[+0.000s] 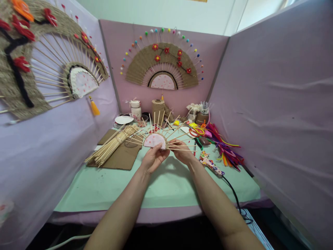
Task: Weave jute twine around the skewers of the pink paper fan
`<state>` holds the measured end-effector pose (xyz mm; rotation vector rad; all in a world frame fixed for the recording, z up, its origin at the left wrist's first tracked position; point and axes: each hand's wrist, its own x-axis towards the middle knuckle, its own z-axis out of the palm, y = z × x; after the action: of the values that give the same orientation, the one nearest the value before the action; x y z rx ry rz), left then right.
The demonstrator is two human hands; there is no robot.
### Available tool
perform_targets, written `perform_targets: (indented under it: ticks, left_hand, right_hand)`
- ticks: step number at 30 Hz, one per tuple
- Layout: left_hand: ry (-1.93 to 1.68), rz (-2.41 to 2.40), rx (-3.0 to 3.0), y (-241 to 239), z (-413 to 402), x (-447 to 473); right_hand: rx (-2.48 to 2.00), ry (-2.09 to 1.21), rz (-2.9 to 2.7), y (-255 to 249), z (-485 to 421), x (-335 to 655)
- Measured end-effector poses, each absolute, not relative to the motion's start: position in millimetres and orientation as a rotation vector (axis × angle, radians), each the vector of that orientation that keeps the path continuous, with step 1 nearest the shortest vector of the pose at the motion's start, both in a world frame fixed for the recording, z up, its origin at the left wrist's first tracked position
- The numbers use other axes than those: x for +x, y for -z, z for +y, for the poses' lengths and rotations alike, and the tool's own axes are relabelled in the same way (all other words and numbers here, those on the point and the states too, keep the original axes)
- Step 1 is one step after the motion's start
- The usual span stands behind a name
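Note:
Above the middle of the table I hold a small fan frame (154, 140), a half-round base covered in pale cloth with pink spots, wooden sticks spreading out from its curved edge. My left hand (155, 159) grips the flat lower edge, thumb on the front face. At the base's right end, my right hand (179, 150) has its fingers closed around the edge and the lowest sticks. Whether the right fingers pinch twine or only the frame is too small to make out.
A stick bundle (114, 144) lies on cardboard (127, 161) at left. At right are a patterned glue gun (211, 164) with a black cord and colourful pipe cleaners (223, 146). A twine spool (157, 107) and a white jar (135, 110) stand behind. Finished fans (161, 62) hang on the partitions.

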<state>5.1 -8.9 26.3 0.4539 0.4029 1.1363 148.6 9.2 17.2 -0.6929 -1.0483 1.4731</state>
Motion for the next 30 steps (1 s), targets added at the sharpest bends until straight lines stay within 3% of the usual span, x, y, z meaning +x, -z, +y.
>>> perform_targets:
  ticks: [13, 30]
  left_hand:
    - [-1.086, 0.389, 0.448, -30.1, -11.1, 3.4]
    - [-0.989, 0.375, 0.447, -32.0, -14.2, -0.6]
  right_hand:
    - [-0.597, -1.580, -1.031, -21.7, 7.6, 151.5]
    - [-0.844, -1.346, -1.313, -15.8, 11.3, 158.8]
